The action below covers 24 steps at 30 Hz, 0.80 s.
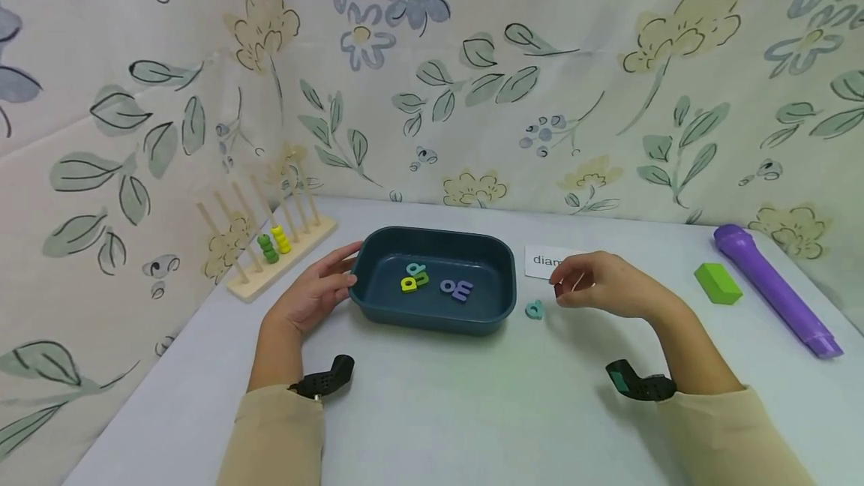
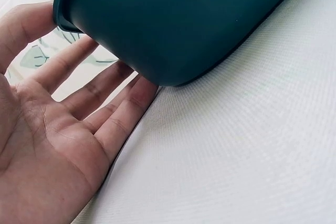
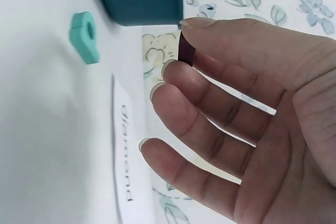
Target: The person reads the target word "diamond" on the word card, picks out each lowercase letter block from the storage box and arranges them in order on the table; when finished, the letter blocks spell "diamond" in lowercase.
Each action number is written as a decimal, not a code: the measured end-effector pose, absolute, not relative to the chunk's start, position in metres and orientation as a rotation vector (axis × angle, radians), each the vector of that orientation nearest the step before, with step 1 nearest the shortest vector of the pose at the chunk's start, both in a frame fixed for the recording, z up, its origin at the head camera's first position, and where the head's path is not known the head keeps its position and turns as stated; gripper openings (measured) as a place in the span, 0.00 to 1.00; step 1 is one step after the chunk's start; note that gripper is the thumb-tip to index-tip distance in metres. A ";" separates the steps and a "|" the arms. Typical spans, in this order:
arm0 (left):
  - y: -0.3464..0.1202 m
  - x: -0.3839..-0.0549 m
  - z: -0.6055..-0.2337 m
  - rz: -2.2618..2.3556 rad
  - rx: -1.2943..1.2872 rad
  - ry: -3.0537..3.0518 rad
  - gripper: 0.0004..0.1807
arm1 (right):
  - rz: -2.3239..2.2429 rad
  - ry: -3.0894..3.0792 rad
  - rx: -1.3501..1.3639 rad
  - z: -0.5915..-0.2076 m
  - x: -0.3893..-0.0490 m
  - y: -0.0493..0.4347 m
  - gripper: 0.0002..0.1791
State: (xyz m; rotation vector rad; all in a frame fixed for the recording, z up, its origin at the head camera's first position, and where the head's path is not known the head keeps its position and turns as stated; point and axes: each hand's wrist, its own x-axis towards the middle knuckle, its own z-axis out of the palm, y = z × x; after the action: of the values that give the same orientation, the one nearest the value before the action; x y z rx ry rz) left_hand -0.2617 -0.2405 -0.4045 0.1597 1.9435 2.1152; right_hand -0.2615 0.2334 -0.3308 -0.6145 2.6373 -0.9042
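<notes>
A dark teal tray (image 1: 432, 319) holds several small letters: a teal one (image 1: 413, 270), a green one (image 1: 422, 279), a yellow one (image 1: 408, 286) and purple ones (image 1: 462, 291). My left hand (image 1: 319, 288) rests against the tray's left end, its thumb at the rim and its fingers fairly straight along the outer wall. To the right of the tray, my right hand (image 1: 604, 287) pinches a small dark maroon piece (image 3: 186, 50) between thumb and index finger, over the table; I cannot tell its full shape. Close by lies a teal letter (image 1: 535, 310). Behind the right hand is a white card (image 1: 538, 263) printed "diamond".
A wooden peg stand (image 1: 246, 289) with green beads (image 1: 267, 247) and yellow beads (image 1: 280, 239) stands at the back left. On the right lie a green block (image 1: 718, 283) and a long purple microphone-shaped object (image 1: 776, 291). A floral cloth (image 1: 432, 148) hangs behind the table.
</notes>
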 end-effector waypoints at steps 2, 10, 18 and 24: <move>-0.240 -0.261 -0.404 2.118 0.149 1.943 0.37 | -0.916 2.624 -0.616 -0.337 -0.261 0.234 0.17; -0.241 -0.262 -0.405 2.120 0.154 1.941 0.37 | -0.936 2.602 -0.608 -0.356 -0.265 0.235 0.14; -0.239 -0.264 -0.411 2.130 0.133 1.921 0.37 | -0.885 2.617 -0.590 -0.366 -0.267 0.234 0.12; -0.241 -0.263 -0.407 2.119 0.189 1.936 0.37 | -0.907 2.622 -0.613 -0.371 -0.267 0.229 0.12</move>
State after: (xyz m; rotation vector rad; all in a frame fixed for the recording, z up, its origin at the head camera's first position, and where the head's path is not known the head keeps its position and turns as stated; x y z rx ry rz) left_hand -0.2634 -0.2405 -0.4073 0.1892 1.9362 2.1189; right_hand -0.2669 0.2294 -0.3707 -0.6130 2.6222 -0.9074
